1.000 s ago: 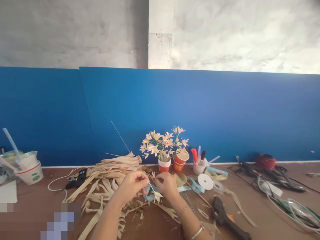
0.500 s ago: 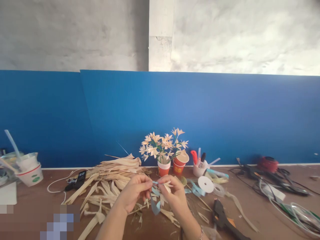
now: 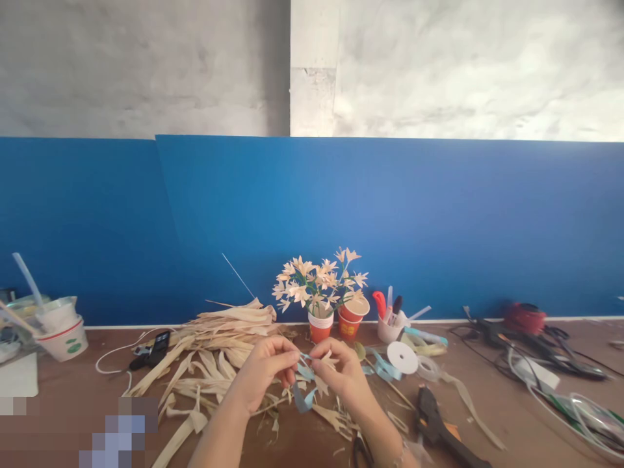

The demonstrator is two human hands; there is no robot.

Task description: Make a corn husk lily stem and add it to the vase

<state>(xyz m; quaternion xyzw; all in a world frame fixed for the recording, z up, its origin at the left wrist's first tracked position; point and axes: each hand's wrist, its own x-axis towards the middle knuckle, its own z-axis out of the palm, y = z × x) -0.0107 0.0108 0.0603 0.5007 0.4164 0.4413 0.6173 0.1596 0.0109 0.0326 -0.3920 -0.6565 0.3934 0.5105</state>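
Note:
My left hand [image 3: 268, 370] and my right hand [image 3: 338, 370] meet at the middle of the table, thumbs and fingertips pinched close together. Between them runs a light blue ribbon [image 3: 303, 398], its loose end hanging below the fingers. Pale petals of a husk flower [image 3: 327, 365] stick out at my right hand, partly hidden by its fingers. Dried corn husks [image 3: 219, 364] lie in a heap beside my left hand. Just beyond the hands stands a bunch of cream husk flowers [image 3: 314, 279] in stacked paper cups [image 3: 320, 327].
A glue gun [image 3: 433, 422] lies at the right front, near a white ribbon spool [image 3: 402, 357]. Behind are a red paper cup [image 3: 350, 322] and a tool cup [image 3: 389, 331]. Cables [image 3: 526, 370] cover the right side. Paper cups [image 3: 63, 338] stand far left, before the blue partition [image 3: 390, 221].
Both hands keep their pinch on the ribbon, with small finger shifts; the strip between the fingertips lies slightly differently. The whole view has shifted a little.

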